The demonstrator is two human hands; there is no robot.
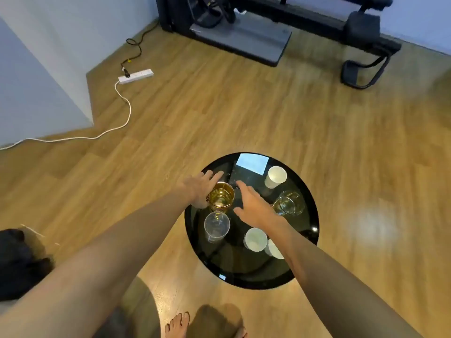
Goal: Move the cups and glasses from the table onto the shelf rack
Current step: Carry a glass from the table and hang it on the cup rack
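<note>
Round black glass table (307,215) sits lower centre of frame. Amber gold-rimmed glass (221,196) stands at its upper left w/ left hand (199,189) and right hand (253,208) either side, fingers straight and released, gripping nothing. Clear plastic cup (216,226) just below it; white paper cups (275,176) to the right.

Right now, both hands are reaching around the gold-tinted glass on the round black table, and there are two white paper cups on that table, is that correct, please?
Not quite: the head view shows three white paper cups, one at the far side and two near the front edge. The rest holds: the left hand and right hand flank the gold-tinted glass on the round black table.
</note>
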